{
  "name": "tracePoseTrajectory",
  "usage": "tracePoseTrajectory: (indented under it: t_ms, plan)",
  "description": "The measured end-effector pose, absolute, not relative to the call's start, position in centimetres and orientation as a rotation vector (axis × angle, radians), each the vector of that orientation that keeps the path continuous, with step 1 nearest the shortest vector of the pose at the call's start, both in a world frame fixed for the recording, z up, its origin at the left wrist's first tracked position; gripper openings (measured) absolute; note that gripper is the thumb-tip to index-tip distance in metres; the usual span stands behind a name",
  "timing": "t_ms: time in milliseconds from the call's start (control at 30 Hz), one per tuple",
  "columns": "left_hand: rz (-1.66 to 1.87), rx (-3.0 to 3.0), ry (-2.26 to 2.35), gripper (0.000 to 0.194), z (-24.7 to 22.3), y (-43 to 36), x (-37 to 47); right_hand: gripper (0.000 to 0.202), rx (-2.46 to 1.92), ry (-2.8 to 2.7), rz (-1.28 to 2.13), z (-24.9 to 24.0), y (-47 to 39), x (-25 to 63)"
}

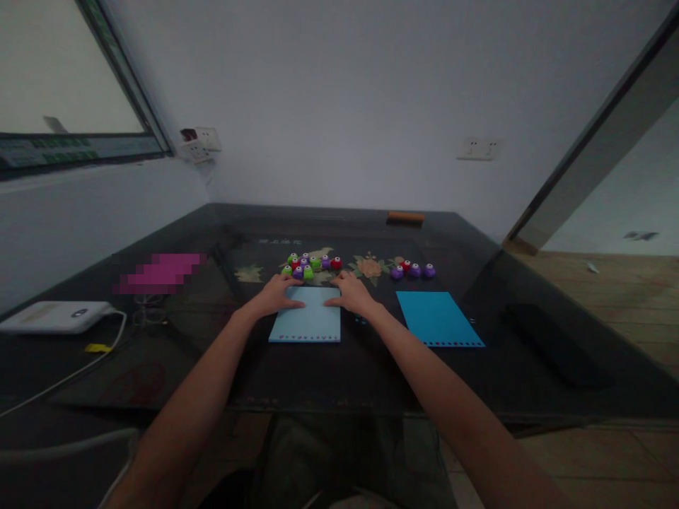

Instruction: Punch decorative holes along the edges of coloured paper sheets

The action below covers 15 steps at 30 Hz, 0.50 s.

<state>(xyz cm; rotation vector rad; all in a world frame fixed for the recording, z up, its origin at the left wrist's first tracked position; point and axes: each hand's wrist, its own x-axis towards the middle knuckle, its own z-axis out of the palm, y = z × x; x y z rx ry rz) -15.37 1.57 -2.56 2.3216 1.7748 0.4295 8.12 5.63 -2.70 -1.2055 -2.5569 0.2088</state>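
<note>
A light blue sheet or pad (308,322) lies flat on the dark table, with a row of small marks along its near edge. My left hand (276,293) rests at its far left corner, thumb lying on the surface and fingers stretched along the far edge. At the far right corner my right hand (354,291) mirrors it, thumb and fingers apart. Just beyond the fingertips sits a cluster of small green, purple and red figures with round white eyes (312,263). Several more purple and red figures (415,270) stand behind a brighter blue sheet (443,318) on the right.
On the left lie a white device with a cable (58,317), a yellow tag (98,348) and a blurred pink thing (162,273). A dark flat object (554,343) lies on the right. An orange-brown bar (406,217) sits near the table's back edge, before the wall.
</note>
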Motion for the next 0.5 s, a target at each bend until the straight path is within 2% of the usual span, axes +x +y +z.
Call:
tracePoseTrajectory:
  t_ms: [333,500]
  plan:
    - [0.481,2.377,1.73,0.057,-2.52,1.58,-15.4,0.051,-1.207,-2.527,0.226,-2.52,5.21,8.07]
    - [0.533,2.416,1.695,0.054,-2.42,1.59,-15.28,0.058,-1.2,-2.529,0.19,-2.54,5.06,8.08]
